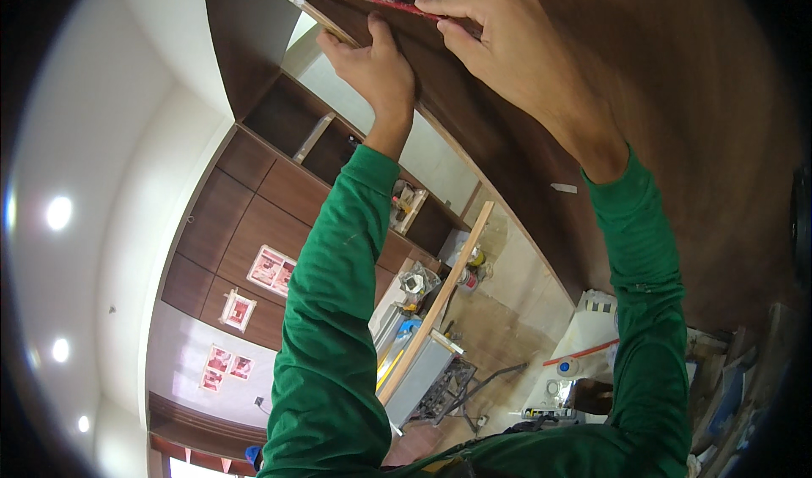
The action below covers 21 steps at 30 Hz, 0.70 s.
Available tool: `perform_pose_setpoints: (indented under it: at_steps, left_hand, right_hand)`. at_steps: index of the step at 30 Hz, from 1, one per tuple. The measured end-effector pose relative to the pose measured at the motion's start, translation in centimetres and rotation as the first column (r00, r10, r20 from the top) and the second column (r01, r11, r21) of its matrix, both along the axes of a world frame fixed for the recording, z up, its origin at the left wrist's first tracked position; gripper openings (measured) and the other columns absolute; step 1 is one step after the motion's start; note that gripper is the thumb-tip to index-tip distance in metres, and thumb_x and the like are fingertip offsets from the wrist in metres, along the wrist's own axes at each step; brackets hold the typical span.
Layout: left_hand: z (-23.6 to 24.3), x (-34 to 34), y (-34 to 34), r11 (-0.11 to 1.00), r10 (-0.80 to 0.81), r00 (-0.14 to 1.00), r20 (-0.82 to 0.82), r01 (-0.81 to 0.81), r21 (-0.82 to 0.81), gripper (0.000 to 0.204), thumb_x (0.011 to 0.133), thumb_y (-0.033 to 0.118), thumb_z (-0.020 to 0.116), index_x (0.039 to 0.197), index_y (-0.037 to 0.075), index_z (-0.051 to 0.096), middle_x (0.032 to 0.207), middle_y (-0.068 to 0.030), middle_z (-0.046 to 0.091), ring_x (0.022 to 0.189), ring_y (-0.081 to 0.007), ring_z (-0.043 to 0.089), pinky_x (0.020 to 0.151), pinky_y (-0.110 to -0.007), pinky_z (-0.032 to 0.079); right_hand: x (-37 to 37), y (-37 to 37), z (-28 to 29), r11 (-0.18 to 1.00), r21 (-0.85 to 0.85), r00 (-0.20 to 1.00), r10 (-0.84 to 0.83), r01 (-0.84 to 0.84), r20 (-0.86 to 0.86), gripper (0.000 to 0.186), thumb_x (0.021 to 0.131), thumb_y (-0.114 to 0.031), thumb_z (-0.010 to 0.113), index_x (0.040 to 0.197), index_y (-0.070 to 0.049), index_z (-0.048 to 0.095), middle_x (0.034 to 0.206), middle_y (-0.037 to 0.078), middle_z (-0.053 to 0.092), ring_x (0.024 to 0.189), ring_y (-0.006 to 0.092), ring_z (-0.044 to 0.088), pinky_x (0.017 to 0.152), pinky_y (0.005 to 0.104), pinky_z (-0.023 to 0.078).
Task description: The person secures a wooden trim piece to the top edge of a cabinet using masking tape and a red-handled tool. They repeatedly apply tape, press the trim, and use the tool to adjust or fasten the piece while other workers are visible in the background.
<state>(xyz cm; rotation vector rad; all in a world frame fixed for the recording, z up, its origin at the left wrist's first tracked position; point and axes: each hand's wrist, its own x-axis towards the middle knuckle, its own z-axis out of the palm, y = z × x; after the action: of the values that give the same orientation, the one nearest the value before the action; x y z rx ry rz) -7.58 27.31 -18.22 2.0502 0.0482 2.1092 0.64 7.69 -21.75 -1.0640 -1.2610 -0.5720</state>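
Both of my arms, in green sleeves, reach up to a dark brown wooden panel (474,114). Near its upper corner my left hand (376,63) grips the pale front edge of the wood, thumb on the inner side. My right hand (507,42) pinches a slender red-handled paintbrush (389,2) between thumb and fingers. The brush points left, its narrow pale tip close to the corner by the panel edge. A second thin red line shows just above it; I cannot tell whether that is a reflection.
Brown wall cabinets with open shelves (309,135) stand to the left, with printed sheets (271,268) taped on. Below lie a long wooden strip (440,296), a cluttered workbench (427,376), and a white surface (584,334) bearing a red stick and a blue-centred roll.
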Motion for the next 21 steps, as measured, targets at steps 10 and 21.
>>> perform_pose_setpoints:
  at_steps: [10, 21]
  left_hand:
    - [0.2, 0.2, 0.1, 0.999, -0.041, 0.999, -0.009, 0.041, 0.0, 0.039, 0.092, 0.011, 0.069, 0.12, -0.008, 0.05, 0.106, -0.0234, 0.067, 0.097, -0.033, 0.065, 0.092, -0.041, 0.049]
    - [0.1, 0.2, 0.0, 0.997, -0.075, 0.997, 0.003, 0.075, 0.007, 0.035, 0.092, 0.011, 0.068, 0.115, -0.008, 0.05, 0.105, -0.0219, 0.066, 0.097, -0.0301, 0.065, 0.091, -0.04, 0.049]
  right_hand:
    - [0.2, 0.1, -0.3, 0.999, 0.037, 1.0, -0.026, 0.026, -0.016, 0.029, 0.09, -0.003, 0.064, 0.117, 0.003, 0.073, 0.092, 0.02, 0.066, 0.08, 0.0319, 0.067, 0.069, 0.0391, 0.051]
    - [0.2, 0.7, -0.5, 0.997, 0.038, 0.997, 0.075, -0.073, -0.031, 0.03, 0.088, 0.001, 0.065, 0.117, 0.003, 0.073, 0.087, 0.018, 0.064, 0.074, 0.028, 0.063, 0.065, 0.0379, 0.048]
